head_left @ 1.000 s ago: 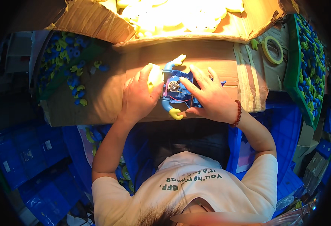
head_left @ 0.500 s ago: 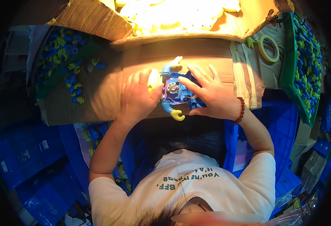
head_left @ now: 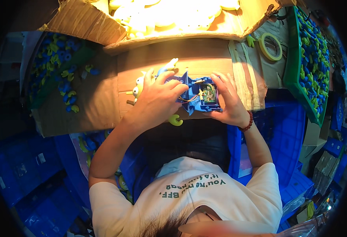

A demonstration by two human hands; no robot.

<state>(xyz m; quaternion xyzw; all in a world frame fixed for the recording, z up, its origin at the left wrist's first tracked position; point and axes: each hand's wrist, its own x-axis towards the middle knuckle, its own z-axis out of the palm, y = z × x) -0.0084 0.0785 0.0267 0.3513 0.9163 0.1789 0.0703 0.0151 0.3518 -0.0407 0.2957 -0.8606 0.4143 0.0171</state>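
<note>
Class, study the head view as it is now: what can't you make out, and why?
Head view, all four:
Toy, between its eyes and open casing: mostly hidden by the left hand.
Circuit board: its components are too small to identify.
Yellow parts in the carton: washed out by glare, cut off by the top edge.
Loose parts, upper left: shapes blurred together in shadow.

The toy looks smooth, glossy plastic — the cardboard under it matt paper. The shirt is matt cloth — the tray, smooth plastic.
</note>
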